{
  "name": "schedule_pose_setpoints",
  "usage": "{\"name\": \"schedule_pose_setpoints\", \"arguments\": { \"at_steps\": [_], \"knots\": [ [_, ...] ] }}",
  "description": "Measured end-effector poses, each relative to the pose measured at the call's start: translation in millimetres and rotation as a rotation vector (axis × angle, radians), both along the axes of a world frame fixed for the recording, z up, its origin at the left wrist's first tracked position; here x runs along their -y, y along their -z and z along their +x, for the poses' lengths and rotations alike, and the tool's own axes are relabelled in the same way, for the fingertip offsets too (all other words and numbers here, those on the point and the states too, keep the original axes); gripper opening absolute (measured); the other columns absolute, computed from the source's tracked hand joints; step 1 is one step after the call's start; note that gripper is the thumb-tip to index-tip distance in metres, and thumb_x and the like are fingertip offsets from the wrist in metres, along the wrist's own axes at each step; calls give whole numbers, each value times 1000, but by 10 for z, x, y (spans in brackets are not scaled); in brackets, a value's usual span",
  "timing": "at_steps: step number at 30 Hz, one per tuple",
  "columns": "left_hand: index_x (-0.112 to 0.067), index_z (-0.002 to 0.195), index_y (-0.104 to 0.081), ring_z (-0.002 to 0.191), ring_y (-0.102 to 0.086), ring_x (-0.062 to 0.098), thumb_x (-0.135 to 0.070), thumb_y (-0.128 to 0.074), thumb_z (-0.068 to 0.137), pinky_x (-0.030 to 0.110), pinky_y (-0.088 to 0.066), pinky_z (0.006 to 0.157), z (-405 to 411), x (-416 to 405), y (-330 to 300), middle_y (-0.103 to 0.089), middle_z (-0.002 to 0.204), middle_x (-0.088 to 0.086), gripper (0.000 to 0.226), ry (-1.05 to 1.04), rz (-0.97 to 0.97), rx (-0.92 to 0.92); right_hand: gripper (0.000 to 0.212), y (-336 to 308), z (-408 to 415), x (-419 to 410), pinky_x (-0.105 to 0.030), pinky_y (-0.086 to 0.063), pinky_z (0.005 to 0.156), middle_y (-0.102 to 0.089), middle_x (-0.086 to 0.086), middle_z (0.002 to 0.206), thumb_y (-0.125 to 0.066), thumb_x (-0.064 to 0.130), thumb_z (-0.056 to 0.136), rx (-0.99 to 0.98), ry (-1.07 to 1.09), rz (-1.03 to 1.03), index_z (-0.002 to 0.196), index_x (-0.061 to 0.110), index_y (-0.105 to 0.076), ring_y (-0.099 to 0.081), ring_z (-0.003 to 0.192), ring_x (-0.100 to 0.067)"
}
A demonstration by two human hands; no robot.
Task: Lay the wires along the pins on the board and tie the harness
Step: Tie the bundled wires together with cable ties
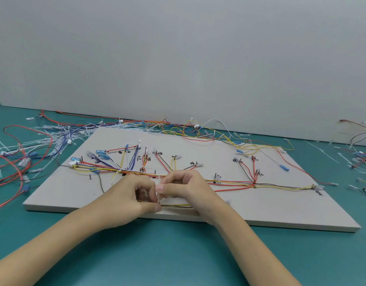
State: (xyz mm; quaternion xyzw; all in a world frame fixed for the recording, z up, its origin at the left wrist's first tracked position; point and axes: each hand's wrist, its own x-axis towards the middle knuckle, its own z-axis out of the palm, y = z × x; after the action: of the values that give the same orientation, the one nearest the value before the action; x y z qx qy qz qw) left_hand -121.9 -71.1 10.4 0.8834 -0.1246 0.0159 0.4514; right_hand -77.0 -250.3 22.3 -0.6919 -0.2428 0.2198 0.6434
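A pale board (270,209) lies on the green table, studded with dark pins and hand-written labels. Red, yellow, blue and brown wires (235,183) run along the pins in a long bundle across its middle. Near the front edge a short yellow and brown wire pair (178,206) lies flat. My left hand (134,193) pinches that pair with thumb and fingers. My right hand (184,186) sits close beside it, fingers curled, pinching a small white cable tie (158,185) at the same spot. The tie is mostly hidden between my fingers.
A heap of white cable ties and loose red and blue wires (54,135) covers the table at the left. More loose yellow and white wires (208,131) lie behind the board by the grey wall. Another wire pile (361,159) sits at the far right.
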Motion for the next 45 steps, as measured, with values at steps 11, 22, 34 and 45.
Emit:
{"name": "schedule_pose_setpoints", "arguments": {
  "at_steps": [11, 22, 34, 45],
  "knots": [
    [-20, 82, -77, 54, -58, 7, 5, -62, 84, 21, -49, 53, 203, -242, -541, -70, 69, 1, 29, -236, -97, 96, 27, 22, -29, -33, -16, -47, 82, -70, -9, 65, -57, 23, 96, 59, -40, -155, 76, 7, -68, -65, 74, -9],
    [-9, 110, -73, 90, -58, 19, -15, -64, 92, 30, -44, 85, 1191, -929, -481, -71, 108, 9, 21, -475, 430, 161, 30, 56, -32, -76, -18, -46, 71, -67, -26, 74, -57, 16, 94, 116, 102, -120, 65, 16, -67, -62, 52, -14],
    [-13, 86, -79, 75, -58, 15, -18, -74, 84, 27, -41, 72, 1499, -1007, -43, -71, 81, 4, 7, -532, 351, 77, 29, 78, -33, -80, -20, -45, 74, -65, -9, 61, -58, 23, 94, 121, 92, -143, 66, 19, -66, -61, 54, -12],
    [-3, 101, -73, 92, -58, 26, -16, -56, 97, 31, -46, 80, 1532, -911, -101, -70, 107, 15, 21, -495, 536, -77, 27, 69, -34, -76, -18, -43, 76, -63, -3, 55, -56, 18, 95, 105, 93, -143, 71, 12, -66, -60, 53, -8]
  ]
}}
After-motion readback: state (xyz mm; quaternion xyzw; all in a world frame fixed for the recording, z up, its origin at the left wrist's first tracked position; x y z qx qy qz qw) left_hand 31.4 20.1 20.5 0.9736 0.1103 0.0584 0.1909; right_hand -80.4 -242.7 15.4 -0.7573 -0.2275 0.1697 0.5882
